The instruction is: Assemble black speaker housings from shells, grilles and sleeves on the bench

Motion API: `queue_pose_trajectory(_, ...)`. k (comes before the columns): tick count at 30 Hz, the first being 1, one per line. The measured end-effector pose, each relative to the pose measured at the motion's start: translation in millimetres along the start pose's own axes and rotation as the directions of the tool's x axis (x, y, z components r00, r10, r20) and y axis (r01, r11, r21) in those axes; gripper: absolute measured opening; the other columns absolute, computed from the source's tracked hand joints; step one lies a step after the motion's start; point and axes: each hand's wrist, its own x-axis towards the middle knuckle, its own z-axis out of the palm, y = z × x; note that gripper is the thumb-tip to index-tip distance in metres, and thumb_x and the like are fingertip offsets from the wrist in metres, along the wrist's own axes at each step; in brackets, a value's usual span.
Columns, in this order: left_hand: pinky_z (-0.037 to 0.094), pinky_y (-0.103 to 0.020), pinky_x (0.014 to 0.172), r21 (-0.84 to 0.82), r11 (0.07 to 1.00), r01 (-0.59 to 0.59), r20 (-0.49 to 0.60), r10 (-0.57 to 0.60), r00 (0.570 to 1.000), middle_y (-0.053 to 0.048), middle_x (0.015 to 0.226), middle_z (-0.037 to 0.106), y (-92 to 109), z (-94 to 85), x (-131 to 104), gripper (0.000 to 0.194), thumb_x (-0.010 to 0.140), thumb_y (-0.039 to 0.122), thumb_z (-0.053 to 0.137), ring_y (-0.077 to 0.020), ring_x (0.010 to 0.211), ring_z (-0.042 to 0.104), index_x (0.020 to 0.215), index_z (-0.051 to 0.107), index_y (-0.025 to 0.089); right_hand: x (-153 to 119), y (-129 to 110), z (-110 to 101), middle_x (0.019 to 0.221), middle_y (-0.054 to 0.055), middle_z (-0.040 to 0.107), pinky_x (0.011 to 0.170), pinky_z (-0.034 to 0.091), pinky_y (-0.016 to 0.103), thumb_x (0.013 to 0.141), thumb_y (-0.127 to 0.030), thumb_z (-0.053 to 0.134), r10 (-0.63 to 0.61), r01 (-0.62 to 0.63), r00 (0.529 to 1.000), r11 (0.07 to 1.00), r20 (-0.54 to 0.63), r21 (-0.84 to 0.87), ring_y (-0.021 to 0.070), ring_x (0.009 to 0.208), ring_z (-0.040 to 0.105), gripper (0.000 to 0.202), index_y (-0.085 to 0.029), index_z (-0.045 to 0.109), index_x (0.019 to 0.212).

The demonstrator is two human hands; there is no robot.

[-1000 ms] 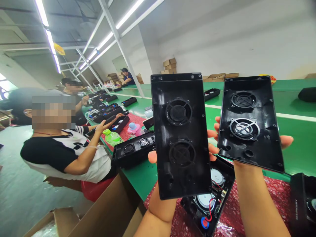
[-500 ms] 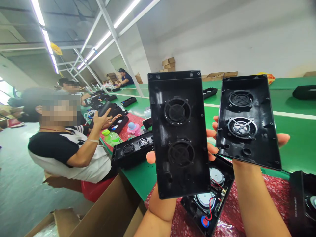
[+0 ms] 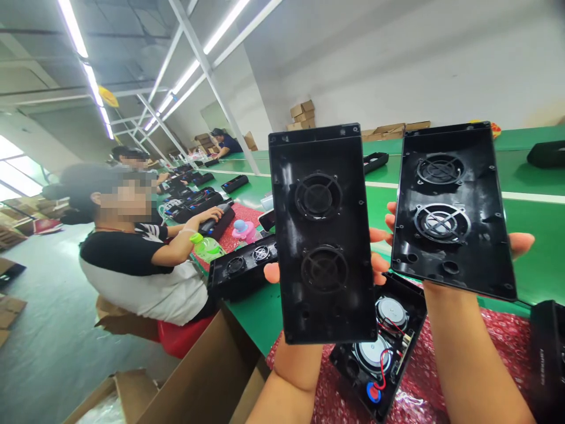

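Panels still raised; view shifted, neighbour's hands lowered.

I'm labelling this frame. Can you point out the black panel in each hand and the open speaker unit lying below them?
Left-hand panel (image 3: 324, 232), head view, between its two round grilles.
Right-hand panel (image 3: 454, 209), head view, beside the lower grille.
Open speaker unit (image 3: 383, 353), head view, between its two cones.

**Black Panels Against a Green Worktop**

Two black panels with round, cross-barred grilles are being shown glossy and dust-speckled. A green worktop striped with a white line is being seen behind them. Red bubble wrap is being displayed beneath a black housing with silver-white discs, red wires and a blue-and-red part. A black-and-white shirt is being worn nearby.
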Motion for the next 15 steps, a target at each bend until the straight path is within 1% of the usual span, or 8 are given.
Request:
queue_pose_trajectory(2,0.058,-0.023,0.072,-0.053,0.999,0.005,0.043,-0.003,0.999,-0.007,0.097,0.071,0.1,-1.8,0.0,0.103,0.043,0.075,0.080,-0.0164,0.085,0.068,0.122,0.063,0.012,-0.3,0.6,-0.6,0.128,0.009,0.058,0.074,0.053,0.058,0.066,-0.089,0.044,-0.001,0.001,1.000,1.000,-0.003,0.002,0.0389,0.111,0.061,0.091,-0.041,0.038,0.143)
queue_pose_trajectory(5,0.057,-0.023,0.078,-0.063,0.998,0.016,0.032,-0.014,0.999,-0.006,0.097,0.071,0.7,-1.0,0.3,0.101,0.044,0.073,0.081,-0.0152,0.088,0.068,0.122,0.062,0.011,0.5,0.9,-0.7,0.129,0.010,0.057,0.073,0.054,0.056,0.066,-0.090,0.043,-0.005,0.005,1.000,1.000,0.002,-0.012,0.0381,0.109,0.061,0.094,-0.039,0.036,0.144)
queue_pose_trajectory(7,0.056,-0.022,0.077,-0.055,0.998,0.018,0.045,-0.016,0.999,-0.006,0.096,0.071,0.8,-0.3,0.9,0.101,0.044,0.074,0.081,-0.0153,0.087,0.067,0.121,0.063,0.011,1.2,1.4,-1.4,0.131,0.010,0.056,0.073,0.054,0.056,0.066,-0.090,0.043,-0.007,0.007,1.000,1.000,0.008,-0.023,0.0376,0.110,0.061,0.093,-0.040,0.036,0.144)
queue_pose_trajectory(9,0.057,-0.023,0.074,-0.029,0.999,0.021,0.053,-0.019,0.998,-0.007,0.096,0.070,0.5,-1.6,1.2,0.102,0.044,0.075,0.081,-0.0162,0.084,0.067,0.122,0.063,0.012,0.5,3.0,-3.3,0.132,0.010,0.056,0.073,0.054,0.056,0.063,-0.090,0.047,0.021,-0.021,1.000,1.000,0.011,0.020,0.0382,0.110,0.061,0.094,-0.039,0.039,0.142)
queue_pose_trajectory(10,0.057,-0.023,0.072,0.000,1.000,0.000,0.042,0.000,0.999,-0.008,0.096,0.069,0.3,-3.5,1.1,0.102,0.044,0.076,0.080,-0.0166,0.082,0.066,0.122,0.063,0.012,-0.8,4.1,-4.8,0.132,0.010,0.056,0.073,0.054,0.057,0.060,-0.089,0.050,0.041,-0.042,0.999,0.997,0.020,0.062,0.0390,0.110,0.061,0.096,-0.038,0.042,0.141)
queue_pose_trajectory(12,0.056,-0.025,0.067,0.097,0.992,-0.074,-0.020,0.076,0.997,-0.010,0.098,0.069,1.0,-10.1,-0.3,0.099,0.048,0.077,0.077,-0.0187,0.079,0.065,0.123,0.063,0.014,-5.3,6.3,-7.9,0.133,0.011,0.055,0.073,0.054,0.060,0.057,-0.087,0.055,0.080,-0.089,0.994,0.985,0.068,0.148,0.0412,0.113,0.059,0.096,-0.036,0.046,0.138)
queue_pose_trajectory(14,0.055,-0.028,0.063,0.208,0.970,-0.129,-0.085,0.149,0.985,-0.012,0.101,0.068,4.1,-19.6,-2.8,0.100,0.049,0.081,0.073,-0.0221,0.080,0.064,0.125,0.062,0.016,-11.3,7.4,-9.8,0.136,0.010,0.054,0.077,0.053,0.064,0.061,-0.084,0.057,0.111,-0.137,0.984,0.972,0.139,0.192,0.0426,0.119,0.055,0.089,-0.035,0.050,0.135)
queue_pose_trajectory(15,0.055,-0.029,0.061,0.252,0.959,-0.130,-0.115,0.163,0.980,-0.012,0.102,0.068,6.5,-24.8,-4.3,0.102,0.047,0.082,0.071,-0.0238,0.081,0.065,0.126,0.062,0.017,-14.2,7.4,-9.8,0.136,0.010,0.054,0.080,0.052,0.065,0.064,-0.080,0.057,0.117,-0.149,0.978,0.971,0.171,0.189,0.0426,0.121,0.054,0.083,-0.033,0.052,0.133)
